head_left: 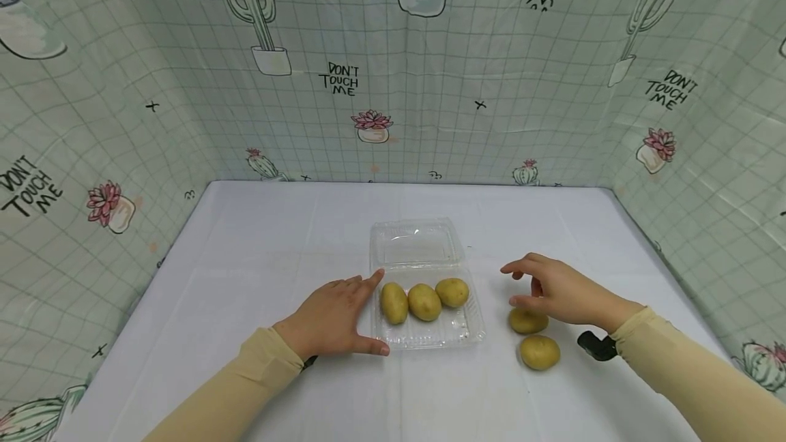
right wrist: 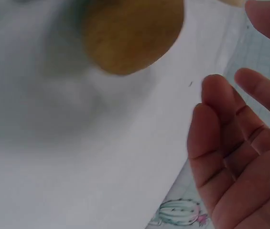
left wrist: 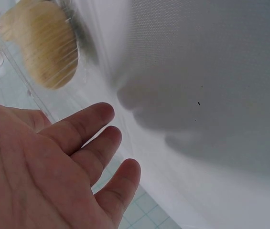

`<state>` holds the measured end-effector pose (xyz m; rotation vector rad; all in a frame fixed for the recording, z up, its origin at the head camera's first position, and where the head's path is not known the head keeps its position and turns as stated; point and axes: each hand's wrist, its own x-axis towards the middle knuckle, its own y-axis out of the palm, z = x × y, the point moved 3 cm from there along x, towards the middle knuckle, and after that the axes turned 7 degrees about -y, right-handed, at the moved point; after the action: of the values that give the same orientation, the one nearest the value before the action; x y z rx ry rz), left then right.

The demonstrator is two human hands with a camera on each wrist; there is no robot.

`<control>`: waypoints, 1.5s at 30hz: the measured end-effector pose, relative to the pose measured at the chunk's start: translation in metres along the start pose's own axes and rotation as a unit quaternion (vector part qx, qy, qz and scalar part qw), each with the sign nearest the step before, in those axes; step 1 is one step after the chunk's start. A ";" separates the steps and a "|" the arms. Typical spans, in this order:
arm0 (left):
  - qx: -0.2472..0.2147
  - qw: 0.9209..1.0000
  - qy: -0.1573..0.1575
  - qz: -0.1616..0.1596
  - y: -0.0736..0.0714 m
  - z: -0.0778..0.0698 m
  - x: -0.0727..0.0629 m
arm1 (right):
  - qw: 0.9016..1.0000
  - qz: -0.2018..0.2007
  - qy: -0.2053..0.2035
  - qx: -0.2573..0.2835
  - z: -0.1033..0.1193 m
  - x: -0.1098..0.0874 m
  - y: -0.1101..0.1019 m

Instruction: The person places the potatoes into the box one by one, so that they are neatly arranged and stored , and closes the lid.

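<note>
A clear plastic clamshell box (head_left: 424,340) lies with its lid (head_left: 414,245) folded back on the table. Three potatoes sit in its base in a row: a left one (head_left: 394,303), a middle one (head_left: 424,302) and a right one (head_left: 452,292). At the box's left side is my left hand (head_left: 334,316), thumb and forefinger spread along the edge; whether it touches is unclear. My right hand (head_left: 555,288) hovers with bent fingers and nothing in them, over a loose potato (head_left: 528,321) that it partly hides. Nearer to me lies another loose potato (head_left: 540,352).
The white-covered table (head_left: 264,244) is walled in at the back and sides by a pale green checked curtain (head_left: 430,53) printed with cacti. A black strap piece (head_left: 597,346) hangs under the right wrist.
</note>
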<state>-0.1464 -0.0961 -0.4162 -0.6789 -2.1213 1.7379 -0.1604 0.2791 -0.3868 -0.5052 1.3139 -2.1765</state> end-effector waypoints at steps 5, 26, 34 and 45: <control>0.001 1.000 0.002 0.000 -0.001 0.000 0.000 | 1.000 0.008 0.025 0.014 -0.009 -0.018 -0.001; 0.002 1.000 0.000 -0.002 0.000 -0.001 -0.001 | 0.999 0.006 0.008 0.052 -0.023 -0.042 0.017; -0.002 1.000 -0.002 0.005 -0.001 -0.001 -0.001 | 0.998 0.008 0.001 0.063 -0.022 -0.042 0.021; 0.000 1.000 -0.004 0.008 -0.001 -0.001 -0.001 | 0.997 0.014 0.007 0.080 -0.022 -0.041 0.028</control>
<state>-0.1450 -0.0964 -0.4153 -0.6918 -2.1277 1.7508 -0.1336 0.3088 -0.4233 -0.4074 1.1351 -2.2422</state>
